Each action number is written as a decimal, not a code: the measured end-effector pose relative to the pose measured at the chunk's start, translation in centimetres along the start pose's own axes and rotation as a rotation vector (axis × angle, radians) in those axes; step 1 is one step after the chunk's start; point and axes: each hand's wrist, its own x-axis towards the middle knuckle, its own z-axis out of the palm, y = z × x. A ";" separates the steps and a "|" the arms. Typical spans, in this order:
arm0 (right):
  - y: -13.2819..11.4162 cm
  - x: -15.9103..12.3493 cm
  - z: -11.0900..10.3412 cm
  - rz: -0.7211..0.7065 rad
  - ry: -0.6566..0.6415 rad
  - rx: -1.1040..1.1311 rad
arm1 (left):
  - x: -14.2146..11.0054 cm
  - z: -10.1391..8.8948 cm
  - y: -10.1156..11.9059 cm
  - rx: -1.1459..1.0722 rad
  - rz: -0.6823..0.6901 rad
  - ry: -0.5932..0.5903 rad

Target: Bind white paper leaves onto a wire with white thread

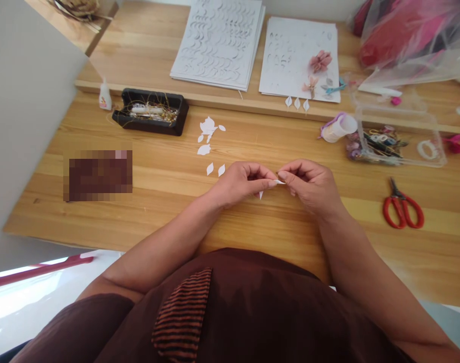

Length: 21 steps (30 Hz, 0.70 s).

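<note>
1. Together, the left hand (242, 182) and the right hand (308, 184) meet above the near middle of the pale wooden table (147, 201), fingertips almost touching.
2. Both pinch one small white paper petal (279, 182) between thumb and forefinger, held just off the wood; what the right fingertips hold besides it is too small to tell.
3. Just left of the left hand lie two loose white petal cut-outs (215, 169), with more white paper scraps (208, 132) farther off.
4. Well to the right, red-handled scissors (402, 206) rest flat on the table.
5. Far right stands a clear plastic box of craft bits (398, 138), a white cup (339, 127) beside it.
6. Far left sits a black tray of fine wire (151, 111), with a small glue bottle (105, 95) at its left.
7. On the raised shelf beyond lie white cut paper sheets (218, 43).
</note>
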 end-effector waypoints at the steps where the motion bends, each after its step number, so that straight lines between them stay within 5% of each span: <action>1: 0.0 0.1 0.0 0.030 -0.004 0.027 | 0.0 0.0 0.0 -0.028 0.002 -0.007; 21: -0.3 -0.7 0.7 0.056 -0.073 0.037 | 0.3 0.2 0.0 -0.162 -0.020 0.124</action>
